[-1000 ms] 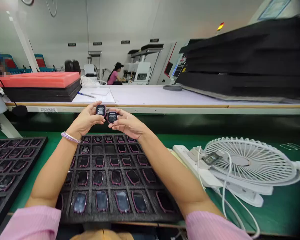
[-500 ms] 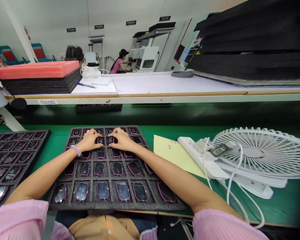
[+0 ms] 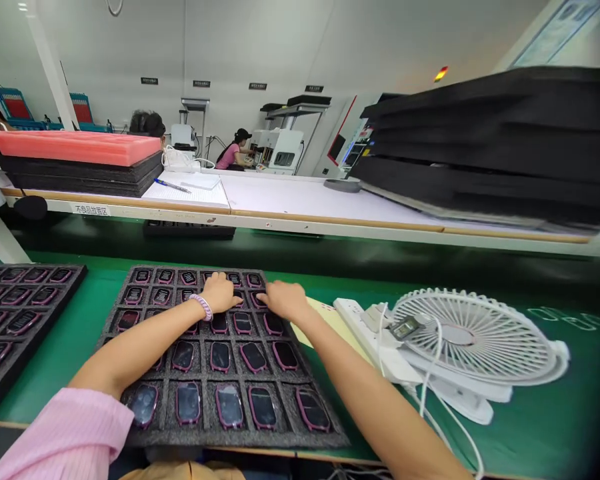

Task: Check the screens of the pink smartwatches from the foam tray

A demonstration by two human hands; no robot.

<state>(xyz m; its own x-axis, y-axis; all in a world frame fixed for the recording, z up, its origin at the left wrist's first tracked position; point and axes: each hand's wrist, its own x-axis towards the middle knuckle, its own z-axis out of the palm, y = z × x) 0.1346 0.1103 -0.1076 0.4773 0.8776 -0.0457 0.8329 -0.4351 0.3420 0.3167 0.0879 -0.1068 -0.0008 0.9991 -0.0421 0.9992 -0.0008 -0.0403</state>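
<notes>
A black foam tray (image 3: 190,437) holds rows of smartwatch bodies with purple frames and dark glass, one to a compartment. My left hand (image 3: 219,293) is over the second row from the back, with its thumb stretched right to the edge of a smartwatch body (image 3: 239,294). My right hand (image 3: 285,300) is at the tray's right edge, its thumb pointing left over another smartwatch body (image 3: 257,301) in the same row. Both thumbs stand apart from the fingers, and neither hand visibly lifts anything. The far fingertips are partly hidden.
A second tray (image 3: 25,327) of similar pieces lies left. To the right are a yellow sheet (image 3: 325,323), a white power strip (image 3: 365,333) with cables, and a white fan (image 3: 460,337). A shelf (image 3: 280,200) behind carries black foam stacks (image 3: 490,147) and pink foam (image 3: 75,147).
Both hands have shifted right along the second row, toward the tray's right edge, and the gap between them has widened. The camera view has also turned and tilted.
</notes>
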